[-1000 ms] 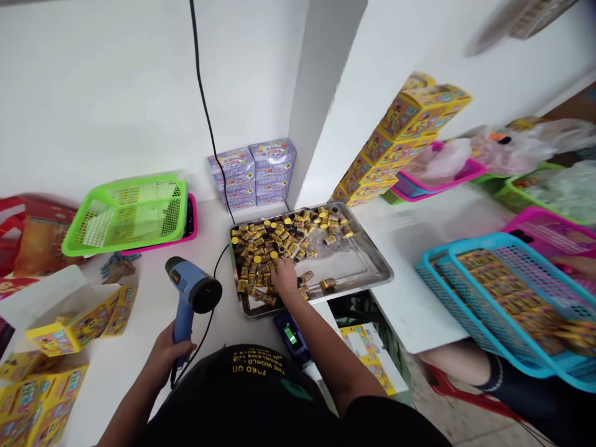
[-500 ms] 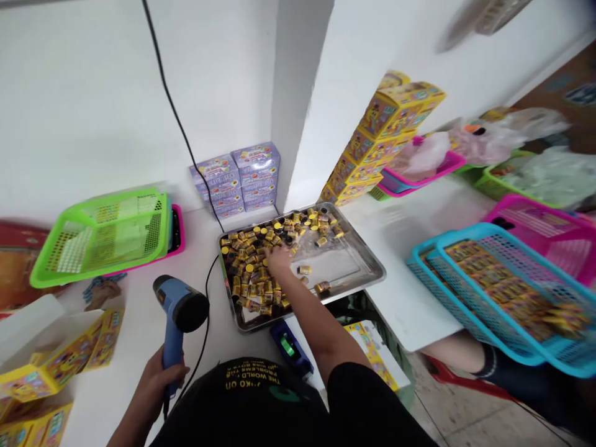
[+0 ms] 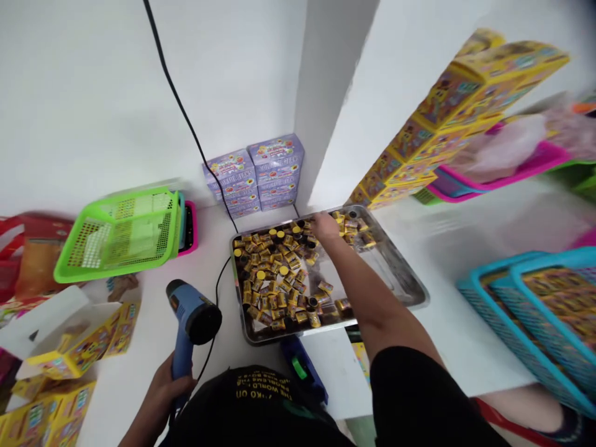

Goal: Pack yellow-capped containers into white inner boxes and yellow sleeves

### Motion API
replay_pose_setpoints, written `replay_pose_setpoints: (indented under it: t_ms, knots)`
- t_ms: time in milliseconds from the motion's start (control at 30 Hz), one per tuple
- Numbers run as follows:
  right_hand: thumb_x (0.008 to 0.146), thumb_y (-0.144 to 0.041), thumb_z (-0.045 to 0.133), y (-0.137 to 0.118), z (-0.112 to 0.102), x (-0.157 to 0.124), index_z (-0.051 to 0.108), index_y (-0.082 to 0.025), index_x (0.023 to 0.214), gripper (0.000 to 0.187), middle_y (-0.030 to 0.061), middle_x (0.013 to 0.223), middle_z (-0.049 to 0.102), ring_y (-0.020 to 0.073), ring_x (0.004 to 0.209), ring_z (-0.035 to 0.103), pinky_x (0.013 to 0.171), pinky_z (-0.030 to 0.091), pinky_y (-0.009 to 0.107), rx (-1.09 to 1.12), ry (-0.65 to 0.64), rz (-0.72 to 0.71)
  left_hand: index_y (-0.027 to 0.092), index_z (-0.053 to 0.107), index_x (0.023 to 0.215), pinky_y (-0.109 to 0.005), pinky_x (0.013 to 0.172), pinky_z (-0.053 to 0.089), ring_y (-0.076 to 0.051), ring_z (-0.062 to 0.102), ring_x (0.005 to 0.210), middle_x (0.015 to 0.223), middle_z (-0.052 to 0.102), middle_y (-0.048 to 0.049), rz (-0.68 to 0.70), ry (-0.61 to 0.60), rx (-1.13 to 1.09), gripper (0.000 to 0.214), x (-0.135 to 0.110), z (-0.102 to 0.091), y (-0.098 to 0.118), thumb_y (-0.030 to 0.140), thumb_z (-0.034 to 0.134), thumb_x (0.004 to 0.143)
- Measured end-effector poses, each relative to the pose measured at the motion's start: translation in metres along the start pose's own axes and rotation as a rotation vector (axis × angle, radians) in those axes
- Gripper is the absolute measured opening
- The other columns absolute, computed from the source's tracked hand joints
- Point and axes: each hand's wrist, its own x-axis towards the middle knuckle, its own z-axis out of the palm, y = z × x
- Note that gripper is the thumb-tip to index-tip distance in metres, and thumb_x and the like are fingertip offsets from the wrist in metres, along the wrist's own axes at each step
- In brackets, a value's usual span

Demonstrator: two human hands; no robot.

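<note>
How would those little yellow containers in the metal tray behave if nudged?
The little yellow containers would probably roll, being cylindrical with many lying on their sides. They seem fairly stiff, looking undented though heaped together. The metal tray's raised rim would likely stop strays.

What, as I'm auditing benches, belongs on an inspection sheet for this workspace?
Surface: white tabletop bearing a rectangular silver metal tray.
Job's things: small yellow-and-black cylindrical containers loose in the tray; blue, pistol-shaped heat gun.
Clutter: lime-green perforated plastic basket, left.
Hands: left hand grips the heat gun; right hand among the containers, its hold unclear.
Cables: long black cable hangs behind the tray.
Surroundings: purple cardboard boxes stacked near the white wall.
</note>
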Motion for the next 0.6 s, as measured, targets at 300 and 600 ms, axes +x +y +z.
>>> replay_pose_setpoints:
  t_ms: [300, 600]
  knots:
    - [0.096, -0.007, 0.055, -0.128, 0.089, -0.008, 0.072, -0.008, 0.111, 0.023, 0.0161, 0.123, 0.07, 0.0256, 0.124, 0.054, 0.103, 0.043, 0.036, 0.051, -0.118, -0.352, 0.018, 0.058, 0.073, -0.03, 0.054, 0.04, -0.017, 0.052, 0.055, 0.061, 0.057, 0.0009, 0.021, -0.105, 0.044, 0.028, 0.011, 0.012, 0.017, 0.033, 0.073, 0.054]
    - [0.097, -0.009, 0.052, -0.128, 0.094, -0.015, 0.063, -0.002, 0.125, 0.03, 0.0212, 0.124, 0.067, 0.0266, 0.113, 0.059, 0.095, 0.045, 0.037, 0.061, -0.062, -0.22, 0.02, 0.056, 0.067, -0.03, 0.057, 0.039, -0.018, 0.049, 0.059, 0.06, 0.055, 0.0015, 0.053, -0.094, 0.177, 0.026, 0.003, 0.001, 0.017, 0.034, 0.072, 0.053]
